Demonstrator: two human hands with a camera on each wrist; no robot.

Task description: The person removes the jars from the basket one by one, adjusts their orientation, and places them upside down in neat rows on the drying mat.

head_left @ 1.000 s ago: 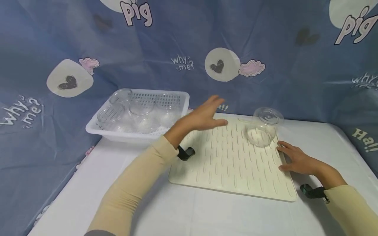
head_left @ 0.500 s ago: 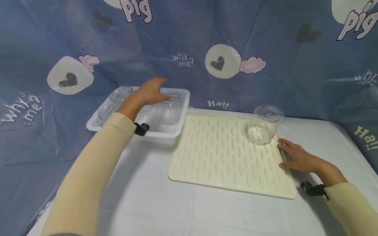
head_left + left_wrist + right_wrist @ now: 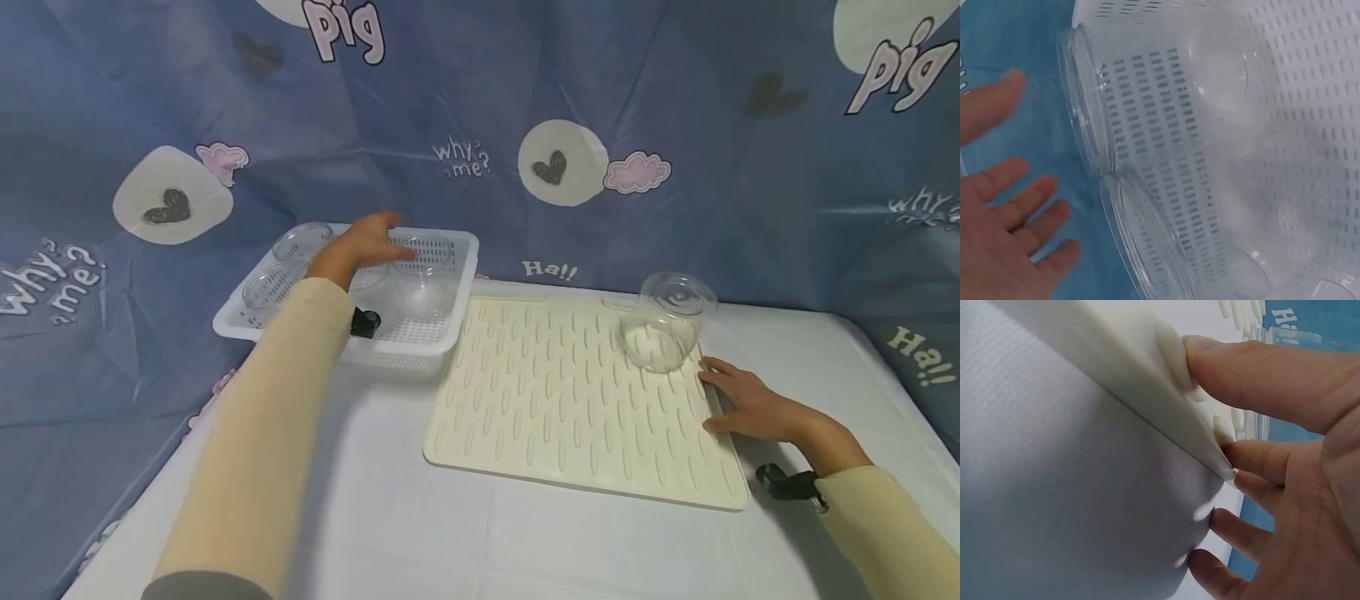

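Observation:
My left hand (image 3: 363, 243) is over the white slotted basket (image 3: 452, 321), its fingers spread and holding nothing. Inside the basket stand several clear round cups; one cup (image 3: 425, 287) shows right of the hand, while others are partly hidden by hand and sleeve. In the left wrist view, my fingertips are apart from the wide rim of the nearest cup (image 3: 1147, 240). My right hand (image 3: 761, 408) touches the right edge of a cream ridged mat (image 3: 562, 400). The right wrist view has its thumb (image 3: 1241, 369) on the mat's top, with lower fingertips on the cloth.
On the mat's far right corner stands a clear cup (image 3: 660, 342), close to my right fingertips. A white cloth (image 3: 600, 550) covers the table. Behind it hangs a blue printed curtain (image 3: 465, 92), close to the basket and mat.
My left hand has moved left from over the mat to the basket, and lowered slightly in the last half second. The right hand stays at the mat's edge.

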